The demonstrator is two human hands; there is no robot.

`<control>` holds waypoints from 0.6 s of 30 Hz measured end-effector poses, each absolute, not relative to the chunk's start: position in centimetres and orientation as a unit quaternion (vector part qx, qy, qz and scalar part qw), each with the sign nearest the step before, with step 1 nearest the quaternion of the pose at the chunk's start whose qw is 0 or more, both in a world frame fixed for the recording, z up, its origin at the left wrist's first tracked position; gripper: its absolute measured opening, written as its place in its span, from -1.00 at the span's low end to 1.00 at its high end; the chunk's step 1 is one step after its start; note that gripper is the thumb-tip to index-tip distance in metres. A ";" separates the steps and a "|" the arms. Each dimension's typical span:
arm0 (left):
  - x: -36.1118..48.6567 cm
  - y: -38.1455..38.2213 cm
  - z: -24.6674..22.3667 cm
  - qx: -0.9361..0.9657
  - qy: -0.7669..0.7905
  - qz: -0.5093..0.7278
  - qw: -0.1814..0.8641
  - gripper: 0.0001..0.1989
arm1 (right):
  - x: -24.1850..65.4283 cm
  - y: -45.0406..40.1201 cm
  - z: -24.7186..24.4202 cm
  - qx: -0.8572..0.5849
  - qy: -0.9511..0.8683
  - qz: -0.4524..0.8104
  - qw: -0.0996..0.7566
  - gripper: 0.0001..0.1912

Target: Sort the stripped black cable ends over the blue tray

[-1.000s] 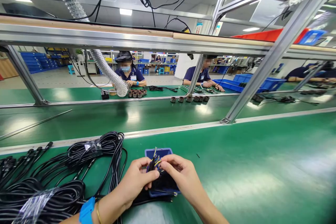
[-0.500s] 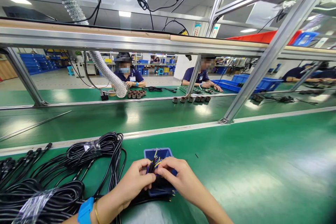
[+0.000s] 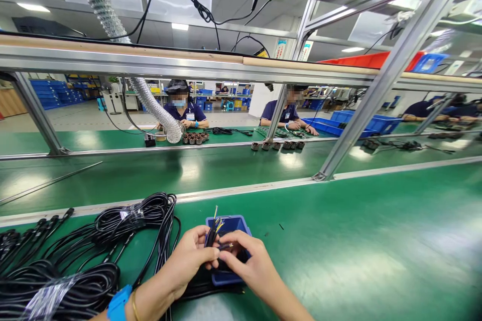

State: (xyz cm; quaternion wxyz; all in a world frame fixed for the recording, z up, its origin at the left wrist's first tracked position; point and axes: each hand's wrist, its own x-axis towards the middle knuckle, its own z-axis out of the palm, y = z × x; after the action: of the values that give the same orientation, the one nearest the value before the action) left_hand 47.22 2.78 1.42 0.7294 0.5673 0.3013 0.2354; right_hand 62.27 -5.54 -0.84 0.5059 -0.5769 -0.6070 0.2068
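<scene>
My left hand (image 3: pixel 192 253) is closed around a bundle of black cables (image 3: pixel 211 235). Their bare ends stick up above the fingers as thin yellow, white and blue wires (image 3: pixel 219 223). Close beside it, the thumb and forefinger of my right hand (image 3: pixel 251 257) pinch a black cable end with a light tip (image 3: pixel 226 246), which points right. Both hands are over a small blue bin (image 3: pixel 241 221). Dark pieces lie in the bin, too shaded to make out.
Coiled black cables (image 3: pixel 130 215) tied with clear film cover the left of the green table (image 3: pixel 361 230). A metal frame post (image 3: pixel 361 115) stands ahead on the right. A flexible duct (image 3: pixel 150 103) hangs down at left. Across the bench sit two co-workers.
The wire bundle in my left hand stands more upright. My right fingers have shifted slightly lower, from the yellow wires to a dark cable end. The view has moved a little.
</scene>
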 end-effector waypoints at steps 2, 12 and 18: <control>47.1 3.0 1.4 0.571 0.290 0.228 0.733 -0.73 | 62.3 -5.6 -0.7 -0.575 -0.598 0.208 0.519 -0.83; 46.2 3.8 3.0 0.623 0.279 0.184 0.707 -0.72 | 62.3 -6.5 0.6 -0.520 -0.632 0.238 0.523 -0.96; 45.3 4.8 4.0 0.603 0.312 0.187 0.710 -0.62 | 62.5 -8.1 1.9 -0.403 -0.702 0.394 0.435 -0.69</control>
State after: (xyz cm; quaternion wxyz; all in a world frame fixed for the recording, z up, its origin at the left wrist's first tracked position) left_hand 45.29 4.76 4.01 0.7101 0.6028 0.3119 0.1872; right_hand 62.50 -8.13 1.91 0.4354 -0.4025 -0.7024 0.3937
